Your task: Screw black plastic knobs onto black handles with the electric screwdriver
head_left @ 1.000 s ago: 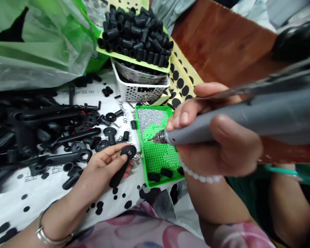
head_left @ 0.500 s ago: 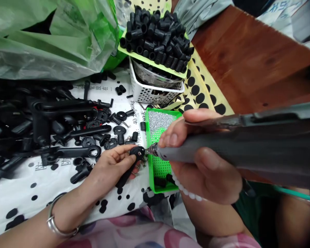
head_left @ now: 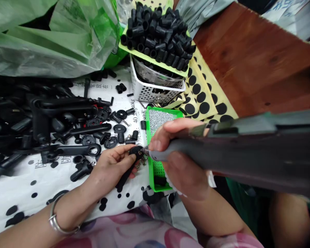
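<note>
My left hand [head_left: 116, 163] pinches a black plastic part [head_left: 127, 172] with a long handle and a round head, held just left of the green tray. In my right hand [head_left: 181, 165] lies a dark grey electric screwdriver [head_left: 222, 151], fingers wrapped round its front end. The screwdriver's tip [head_left: 145, 150] meets the right side of the part's round head; the exact contact is too small to make out. Behind the tool, the green tray [head_left: 150, 172] holds many small silvery screws [head_left: 160, 119] in its upper half and dark pieces at its lower end.
Black plastic parts [head_left: 67, 106] are heaped on the left. A yellow-green tray [head_left: 155, 62] of black tubes rests on a white basket [head_left: 144, 91]. Sheets of black round stickers [head_left: 204, 106] lie beside a brown wooden board [head_left: 248, 55]. A green plastic bag [head_left: 74, 38] fills the upper left.
My right hand and the screwdriver have moved left, bringing the tip against the part's head. The left hand has stayed in nearly the same place with the part.
</note>
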